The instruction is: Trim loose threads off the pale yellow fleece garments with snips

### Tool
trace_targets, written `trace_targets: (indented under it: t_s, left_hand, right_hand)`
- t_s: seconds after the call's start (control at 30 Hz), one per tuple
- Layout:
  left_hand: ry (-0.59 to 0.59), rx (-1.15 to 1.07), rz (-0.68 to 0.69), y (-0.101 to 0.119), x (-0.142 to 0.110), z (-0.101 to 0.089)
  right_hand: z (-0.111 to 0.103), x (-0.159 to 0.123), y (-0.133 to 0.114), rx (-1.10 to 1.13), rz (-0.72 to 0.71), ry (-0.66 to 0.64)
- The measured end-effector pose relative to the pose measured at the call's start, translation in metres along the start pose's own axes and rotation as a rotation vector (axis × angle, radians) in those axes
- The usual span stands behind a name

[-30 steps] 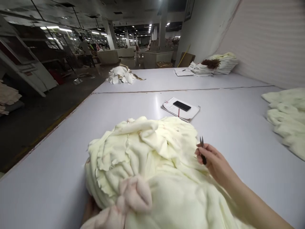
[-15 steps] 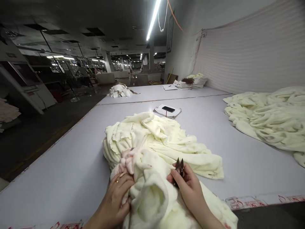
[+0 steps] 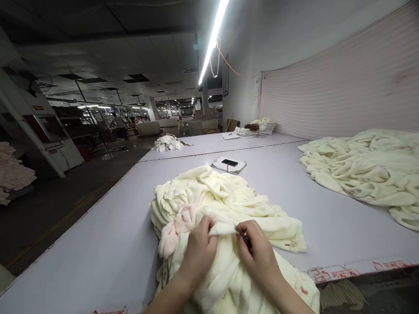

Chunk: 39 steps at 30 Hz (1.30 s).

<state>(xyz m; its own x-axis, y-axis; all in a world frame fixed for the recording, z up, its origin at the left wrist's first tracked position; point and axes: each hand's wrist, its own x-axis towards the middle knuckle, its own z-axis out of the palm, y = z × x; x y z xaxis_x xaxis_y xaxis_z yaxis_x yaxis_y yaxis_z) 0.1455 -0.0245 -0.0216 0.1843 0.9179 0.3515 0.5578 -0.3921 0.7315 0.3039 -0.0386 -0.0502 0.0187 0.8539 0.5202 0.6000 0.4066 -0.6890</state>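
A heap of pale yellow fleece cloth (image 3: pixel 225 200) lies on the white table (image 3: pixel 108 244) in front of me, with a pink fleece piece (image 3: pixel 176 226) at its left. My left hand (image 3: pixel 199 250) pinches a fold of the yellow cloth. My right hand (image 3: pixel 258 255) grips the same fold a little to the right and holds small thread snips (image 3: pixel 244 237), mostly hidden under the fingers. Both hands are closed and nearly touch.
A second pile of yellow fleece (image 3: pixel 363 168) lies at the right. A notebook with a black phone (image 3: pixel 229 162) sits beyond the heap. Farther back are a white cloth bundle (image 3: pixel 168 143) and stacked cloth (image 3: pixel 258 127). The table's near edge (image 3: pixel 356 269) has red printing.
My view has risen and pulled back. Both hands came together on one fold of the yellow cloth; the left moved right from the pink piece, and the snips dropped from upright into the fingers.
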Motion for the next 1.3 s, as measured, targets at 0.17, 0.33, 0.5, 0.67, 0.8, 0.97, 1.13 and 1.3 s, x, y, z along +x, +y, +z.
trace_targets:
  t_s: [0.17, 0.33, 0.5, 0.67, 0.8, 0.97, 1.13, 1.3]
  left_hand:
    - [0.081, -0.352, -0.034, -0.023, -0.021, 0.005]
    - [0.134, -0.357, 0.049, -0.034, -0.028, 0.008]
    - [0.208, -0.175, 0.202, -0.033, -0.027, 0.002]
    - [0.255, -0.043, 0.298, -0.031, -0.029, -0.005]
    - [0.285, -0.039, 0.248, -0.036, -0.033, -0.003]
    - [0.350, -0.042, 0.277, -0.034, -0.035, -0.010]
    - [-0.019, -0.380, -0.069, -0.021, -0.028, -0.025]
    - [-0.202, -0.979, -0.447, -0.018, -0.023, -0.026]
  right_hand:
    - [-0.010, -0.002, -0.006, -0.062, 0.012, -0.213]
    - [-0.027, -0.001, -0.025, 0.061, 0.039, -0.344]
    - [-0.018, -0.002, -0.031, -0.087, -0.046, -0.279]
    - [-0.017, 0.002, -0.030, 0.014, 0.064, -0.345]
    - [-0.020, 0.001, -0.033, -0.025, 0.013, -0.346]
    - [-0.015, -0.005, -0.030, -0.090, 0.000, -0.293]
    - [-0.005, 0.000, -0.017, -0.205, -0.055, -0.147]
    - [-0.008, 0.010, -0.016, -0.128, 0.064, -0.151]
